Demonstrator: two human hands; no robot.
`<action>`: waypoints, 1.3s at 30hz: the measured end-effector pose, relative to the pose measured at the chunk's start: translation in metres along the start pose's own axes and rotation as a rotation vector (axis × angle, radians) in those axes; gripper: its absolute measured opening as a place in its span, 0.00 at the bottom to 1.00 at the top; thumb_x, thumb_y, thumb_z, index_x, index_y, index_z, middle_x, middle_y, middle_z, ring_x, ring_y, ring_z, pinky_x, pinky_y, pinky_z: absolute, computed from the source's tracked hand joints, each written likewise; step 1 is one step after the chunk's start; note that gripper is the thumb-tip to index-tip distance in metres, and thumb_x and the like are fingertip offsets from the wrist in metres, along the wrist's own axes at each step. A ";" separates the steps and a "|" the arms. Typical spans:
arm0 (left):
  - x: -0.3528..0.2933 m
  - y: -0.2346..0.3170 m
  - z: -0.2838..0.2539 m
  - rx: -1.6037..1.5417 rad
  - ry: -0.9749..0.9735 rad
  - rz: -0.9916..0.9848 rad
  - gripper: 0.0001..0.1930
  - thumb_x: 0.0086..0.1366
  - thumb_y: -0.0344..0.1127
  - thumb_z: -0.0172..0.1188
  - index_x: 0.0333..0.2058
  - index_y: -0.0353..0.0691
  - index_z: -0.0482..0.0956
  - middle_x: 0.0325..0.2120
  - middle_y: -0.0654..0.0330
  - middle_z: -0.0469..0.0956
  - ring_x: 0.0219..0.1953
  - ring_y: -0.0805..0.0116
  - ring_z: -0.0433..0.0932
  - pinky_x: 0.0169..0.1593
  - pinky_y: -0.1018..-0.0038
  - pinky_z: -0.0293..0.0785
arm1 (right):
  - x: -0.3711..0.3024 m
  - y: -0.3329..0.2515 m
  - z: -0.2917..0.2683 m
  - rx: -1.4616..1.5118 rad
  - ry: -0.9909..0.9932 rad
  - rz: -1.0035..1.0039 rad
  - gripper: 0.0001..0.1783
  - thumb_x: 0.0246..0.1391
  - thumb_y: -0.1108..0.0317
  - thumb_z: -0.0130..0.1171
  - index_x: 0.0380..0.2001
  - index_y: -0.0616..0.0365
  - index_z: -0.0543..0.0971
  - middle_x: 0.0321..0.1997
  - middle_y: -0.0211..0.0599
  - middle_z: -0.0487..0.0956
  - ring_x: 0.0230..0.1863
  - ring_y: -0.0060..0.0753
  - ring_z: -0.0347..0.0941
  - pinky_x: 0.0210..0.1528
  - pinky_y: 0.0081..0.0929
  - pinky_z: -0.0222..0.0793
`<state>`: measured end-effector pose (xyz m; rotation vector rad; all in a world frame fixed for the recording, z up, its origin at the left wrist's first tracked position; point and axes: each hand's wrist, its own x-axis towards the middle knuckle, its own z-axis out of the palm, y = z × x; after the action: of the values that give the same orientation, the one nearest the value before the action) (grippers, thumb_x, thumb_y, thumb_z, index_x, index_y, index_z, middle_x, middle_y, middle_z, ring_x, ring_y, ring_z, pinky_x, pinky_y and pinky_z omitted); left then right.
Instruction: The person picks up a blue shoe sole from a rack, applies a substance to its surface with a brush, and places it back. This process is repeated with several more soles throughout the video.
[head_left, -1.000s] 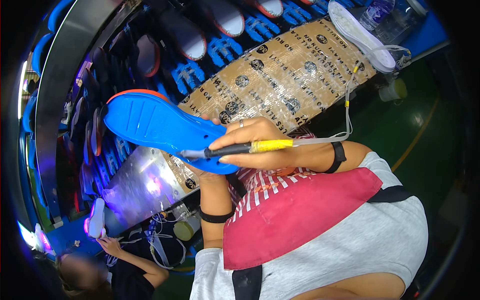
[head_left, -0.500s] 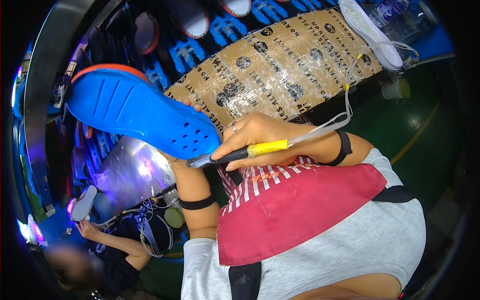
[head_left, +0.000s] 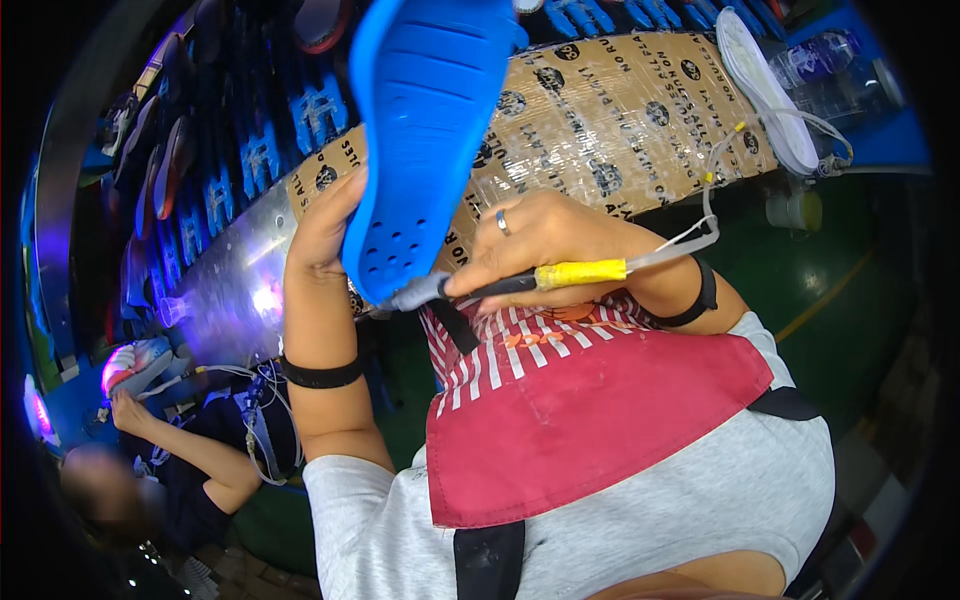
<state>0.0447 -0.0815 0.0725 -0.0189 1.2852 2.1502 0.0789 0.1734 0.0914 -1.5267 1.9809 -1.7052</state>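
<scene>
My left hand (head_left: 328,222) is closed on the edge of a blue sole-shaped holder (head_left: 428,125), tipped steeply so its ridged underside and small round holes face me. Part of that hand lies behind the holder, along with whatever sits on its other face. Pinched in my right hand (head_left: 545,235) is a glue brush (head_left: 515,285) with a black grip and yellow tape, a clear tube running from its rear end. Its grey bristles (head_left: 412,294) are at the holder's lower end, just below the holes. Whether they touch it, I cannot tell.
A taped cardboard sheet (head_left: 640,110) covers the bench ahead. Blue holders (head_left: 320,115) and soles line the back. At right are a white sole (head_left: 765,90) and a plastic bottle (head_left: 815,60). A co-worker's hand (head_left: 130,412) holds a shoe (head_left: 135,365) at lower left.
The blue holder has swung from lying sideways at left to nearly upright, its far end now up and to the right. My left forearm moved left; the brush stayed at the holder's lower end.
</scene>
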 end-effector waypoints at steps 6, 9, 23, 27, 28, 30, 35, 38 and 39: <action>0.009 0.021 0.016 0.387 -0.086 -0.210 0.21 0.65 0.42 0.49 0.49 0.29 0.70 0.41 0.53 0.77 0.39 0.70 0.77 0.43 0.76 0.74 | -0.002 0.000 0.003 -0.230 -0.208 -0.008 0.13 0.42 0.67 0.61 0.36 0.50 0.81 0.28 0.38 0.78 0.29 0.40 0.74 0.32 0.32 0.70; 0.012 0.021 0.018 0.355 -0.057 -0.273 0.21 0.65 0.44 0.50 0.47 0.30 0.73 0.39 0.53 0.77 0.38 0.70 0.77 0.43 0.76 0.74 | -0.001 -0.001 0.005 -0.165 -0.214 -0.030 0.13 0.43 0.68 0.60 0.36 0.50 0.81 0.26 0.35 0.78 0.29 0.39 0.73 0.31 0.31 0.69; 0.008 0.038 0.013 0.561 -0.085 -0.503 0.24 0.62 0.48 0.53 0.46 0.32 0.74 0.39 0.53 0.78 0.36 0.70 0.77 0.40 0.75 0.74 | -0.002 0.004 0.012 -0.345 0.007 -0.050 0.16 0.37 0.73 0.58 0.34 0.49 0.81 0.21 0.32 0.74 0.28 0.36 0.72 0.30 0.30 0.68; 0.002 0.038 -0.003 0.603 -0.117 -0.541 0.23 0.62 0.47 0.54 0.46 0.32 0.74 0.38 0.52 0.78 0.35 0.69 0.77 0.40 0.75 0.75 | -0.007 0.002 0.004 -0.255 -0.154 -0.038 0.16 0.38 0.72 0.57 0.35 0.49 0.80 0.21 0.31 0.74 0.28 0.35 0.72 0.30 0.29 0.68; -0.001 0.038 -0.004 0.583 -0.087 -0.537 0.23 0.62 0.47 0.54 0.46 0.31 0.74 0.38 0.52 0.78 0.35 0.69 0.77 0.39 0.75 0.75 | -0.008 0.003 0.003 -0.233 -0.154 -0.027 0.16 0.38 0.73 0.57 0.35 0.49 0.80 0.21 0.32 0.74 0.28 0.35 0.73 0.31 0.29 0.68; -0.005 0.039 -0.003 0.565 -0.067 -0.535 0.24 0.61 0.48 0.54 0.46 0.31 0.74 0.38 0.51 0.78 0.35 0.68 0.78 0.39 0.75 0.75 | -0.007 0.000 0.005 -0.283 -0.069 0.000 0.16 0.38 0.73 0.57 0.35 0.49 0.81 0.21 0.32 0.74 0.28 0.35 0.73 0.31 0.28 0.69; -0.014 0.025 -0.016 0.353 0.124 -0.486 0.23 0.63 0.46 0.52 0.47 0.31 0.72 0.38 0.49 0.78 0.37 0.63 0.79 0.41 0.70 0.76 | -0.013 0.008 0.005 -0.347 -0.074 0.016 0.15 0.40 0.73 0.58 0.35 0.49 0.81 0.21 0.32 0.75 0.25 0.36 0.72 0.27 0.28 0.69; -0.015 0.004 -0.028 0.034 0.185 -0.295 0.22 0.65 0.45 0.48 0.50 0.33 0.69 0.42 0.50 0.76 0.40 0.61 0.78 0.44 0.67 0.75 | -0.017 0.013 0.002 -0.205 0.052 0.003 0.15 0.40 0.72 0.63 0.36 0.48 0.81 0.20 0.31 0.75 0.22 0.34 0.71 0.26 0.27 0.67; -0.016 -0.005 -0.032 0.038 0.181 -0.294 0.22 0.65 0.45 0.48 0.50 0.33 0.69 0.42 0.50 0.76 0.40 0.61 0.78 0.44 0.67 0.75 | -0.017 0.012 0.001 -0.157 0.154 0.017 0.15 0.40 0.71 0.65 0.37 0.48 0.81 0.20 0.31 0.76 0.21 0.33 0.71 0.25 0.26 0.67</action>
<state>0.0508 -0.1131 0.0572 -0.3711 1.3320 1.9053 0.0809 0.1834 0.0732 -1.4592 2.2455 -1.7463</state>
